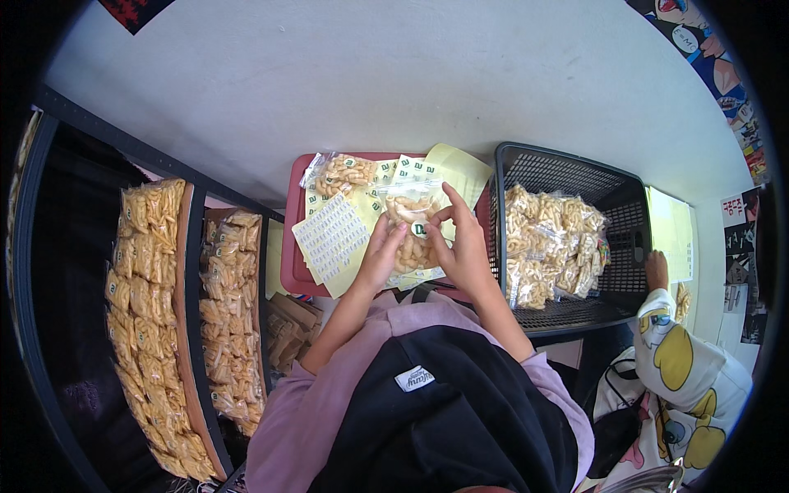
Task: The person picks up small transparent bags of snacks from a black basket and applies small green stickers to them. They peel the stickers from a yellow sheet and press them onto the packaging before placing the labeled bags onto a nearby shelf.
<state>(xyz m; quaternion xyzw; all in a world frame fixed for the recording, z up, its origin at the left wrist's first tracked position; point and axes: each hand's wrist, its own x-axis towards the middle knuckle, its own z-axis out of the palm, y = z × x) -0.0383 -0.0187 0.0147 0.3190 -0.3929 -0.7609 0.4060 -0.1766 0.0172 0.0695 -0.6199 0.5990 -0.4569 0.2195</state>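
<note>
A clear plastic bag of curled, pale-yellow puffed snacks [410, 254] is held upright in front of me. My left hand [383, 246] grips its left side, thumb on the front. At its front sits a round label with green lettering [420, 229]. My right hand [461, 243] has thumb and a fingertip at the label's right edge, with the index finger raised. Beneath lie yellowish sticker sheets [336, 237] on a red tray or table top [297, 262]. Another labelled snack bag [345, 174] rests at the back left.
Right of the tray, a black plastic crate [570, 161] holds several snack bags [548, 246]. Shelves at left carry rows of bagged snacks [145, 296]. A co-worker's hand [656, 271] is beyond the crate, beside more yellow sheets [672, 228]. The white wall [382, 80] rises behind.
</note>
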